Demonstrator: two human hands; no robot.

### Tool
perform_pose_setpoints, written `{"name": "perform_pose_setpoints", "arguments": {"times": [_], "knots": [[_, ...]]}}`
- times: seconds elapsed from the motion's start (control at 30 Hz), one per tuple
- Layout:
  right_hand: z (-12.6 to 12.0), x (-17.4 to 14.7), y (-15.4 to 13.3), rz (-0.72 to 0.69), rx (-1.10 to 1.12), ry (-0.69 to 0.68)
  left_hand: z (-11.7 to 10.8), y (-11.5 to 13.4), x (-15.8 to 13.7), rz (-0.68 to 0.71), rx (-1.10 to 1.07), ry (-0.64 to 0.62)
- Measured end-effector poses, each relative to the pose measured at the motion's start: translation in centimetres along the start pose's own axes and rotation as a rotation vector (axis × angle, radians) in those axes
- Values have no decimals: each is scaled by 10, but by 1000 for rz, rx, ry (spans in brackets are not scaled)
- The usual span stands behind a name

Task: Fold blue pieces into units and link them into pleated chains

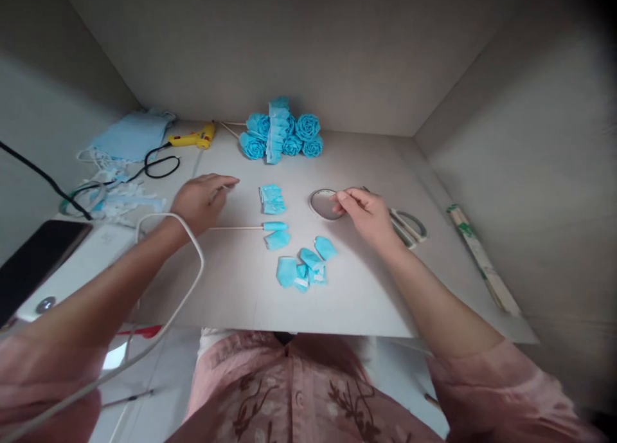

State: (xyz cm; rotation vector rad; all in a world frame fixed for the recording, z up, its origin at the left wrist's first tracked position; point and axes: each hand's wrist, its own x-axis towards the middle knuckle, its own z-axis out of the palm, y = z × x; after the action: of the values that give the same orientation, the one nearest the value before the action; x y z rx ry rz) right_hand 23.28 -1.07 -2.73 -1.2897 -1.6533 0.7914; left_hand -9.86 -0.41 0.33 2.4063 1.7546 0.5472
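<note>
Tape roll [311, 206] on a table [231, 289], right hand [365, 213] at its rim, grip unclear; left hand [203, 198] loosely open at nine o'clock, blue roses [292, 145] at eleven.

On the worktop [231, 276], the glue gun [197, 137] lies left of the flowers [307, 127], apparently scissors [403, 231] right of the tape roll [311, 205].

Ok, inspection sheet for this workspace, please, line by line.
Surface: pale tabletop.
Job's things: blue pieces, pleated strip, blue-tipped stick, ring-shaped roll, blue flowers.
Clutter: glue gun, masks and phone left; scissors and long pack right.
Hands: left hand near the stick's plain end, grip unclear; right hand at the roll's edge, hold unclear.
Cables: black cord from the glue gun; white cable looping at left.
Surroundings: plain walls at back and both sides.
</note>
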Motion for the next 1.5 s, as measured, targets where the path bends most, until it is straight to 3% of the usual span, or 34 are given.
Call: {"name": "perform_pose_setpoints", "arguments": {"times": [0.1,0.2,0.4,0.57,0.7,0.87,1.1,1.5], "knots": [[2,0,-1,-13,-61,-10,25,5,26,29,-42,14],[4,4,-7,-52,-98,-53,44,-2,45,66,-53,-49],[21,24,-23,-169,-273,-238,58,2,57,36,-142,-68],[49,51,-14,-215,-335,-267,62,9,52,27,-261,-15],[64,59,-12,-152,-204,-267,59,12,47,-10,-512,23],[70,50,-12,-130,27,-234,56,18,43,-53,-815,51],[72,42,-10,-101,131,-135,52,32,38,-117,-1069,-8],[70,41,-15,-92,203,-106,54,32,35,-162,-1055,-33]]}}
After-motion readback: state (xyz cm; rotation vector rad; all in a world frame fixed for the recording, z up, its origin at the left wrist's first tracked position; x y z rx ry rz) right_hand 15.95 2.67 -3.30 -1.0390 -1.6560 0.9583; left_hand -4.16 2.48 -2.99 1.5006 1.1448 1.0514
